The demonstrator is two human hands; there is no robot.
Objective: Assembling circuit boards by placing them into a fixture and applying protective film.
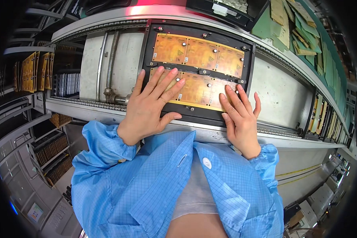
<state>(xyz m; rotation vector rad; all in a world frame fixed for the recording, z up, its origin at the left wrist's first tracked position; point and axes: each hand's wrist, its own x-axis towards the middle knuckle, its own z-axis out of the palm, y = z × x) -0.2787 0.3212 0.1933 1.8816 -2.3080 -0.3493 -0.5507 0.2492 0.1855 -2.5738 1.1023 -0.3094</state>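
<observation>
A black carrier frame [144, 50] sits across the conveyor in front of me, holding two yellow-orange circuit board panels. The far circuit board panel [200, 53] lies flat in its opening, with small round parts on it. On the near circuit board panel [196, 90] rest both my hands. My left hand [148, 101] lies over its left end, fingers spread and thumb apart, hiding that corner. My right hand [242, 119] touches its right end with fingers stretched out and parted. Neither hand grips anything. Small black clamps with screws stand around the panels.
Metal conveyor rails with chains [281, 59] run along both sides of the carrier. A threaded rod [113, 59] crosses at left. Green and tan sheets [305, 31] pile at the far right, beside a black bin [236, 12]. Racks of boards [31, 71] stand at left.
</observation>
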